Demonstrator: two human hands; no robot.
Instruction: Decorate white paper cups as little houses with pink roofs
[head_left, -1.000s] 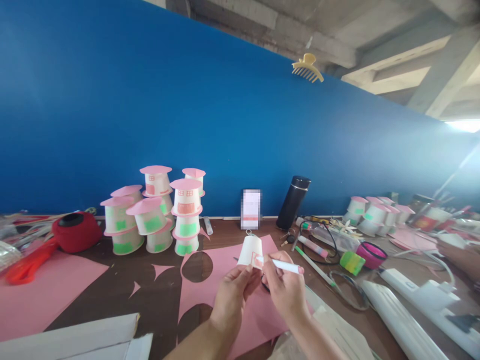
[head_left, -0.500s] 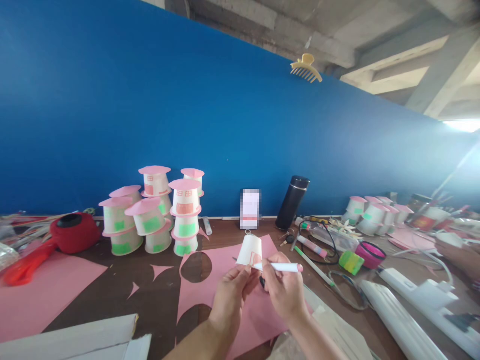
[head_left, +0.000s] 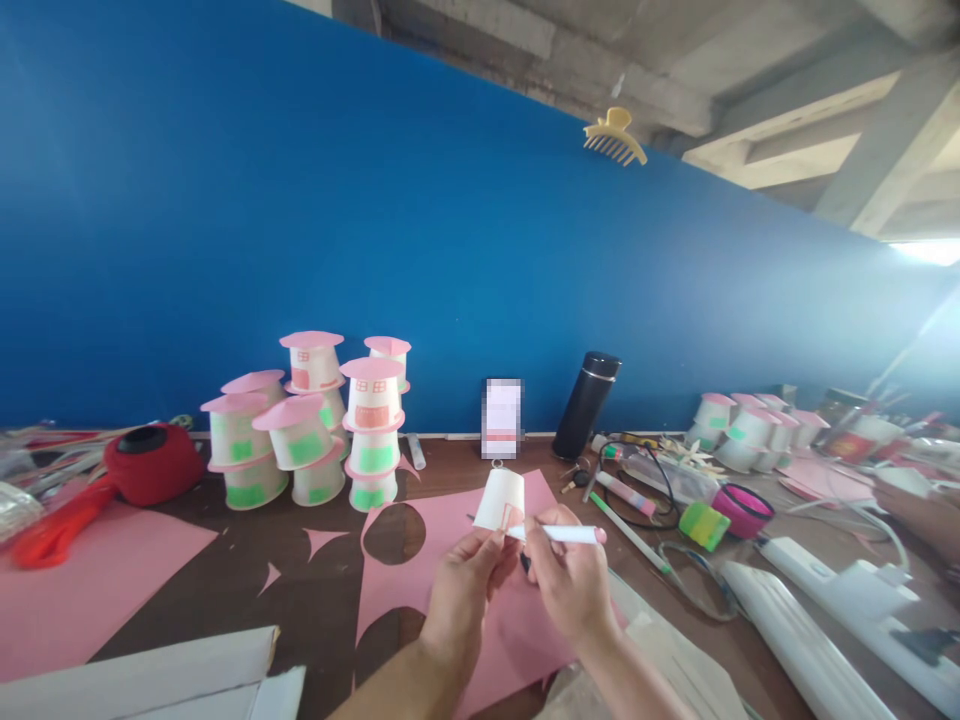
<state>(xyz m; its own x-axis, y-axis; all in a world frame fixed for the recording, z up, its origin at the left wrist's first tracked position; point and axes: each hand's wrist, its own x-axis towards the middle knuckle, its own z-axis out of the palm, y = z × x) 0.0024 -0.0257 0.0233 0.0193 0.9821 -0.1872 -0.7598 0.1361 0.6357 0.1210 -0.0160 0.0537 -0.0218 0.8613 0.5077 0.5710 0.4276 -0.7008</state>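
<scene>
Head view: left hand (head_left: 461,590) fingers pinch an upturned paper cup (head_left: 501,497) by its rim, above the pink sheet (head_left: 420,600), mid-surface (head_left: 247,560) toward the front edge. Right hand (head_left: 571,582) fingers are clenched on a pen (head_left: 564,535). The pen lies near level, tip pointing left and touching the cup's lower wall.

cup stack (head_left: 315,420) | black flask (head_left: 586,403) | red yarn spool (head_left: 154,462) | hair claw (head_left: 615,135) | pink paper (head_left: 90,580)
</scene>
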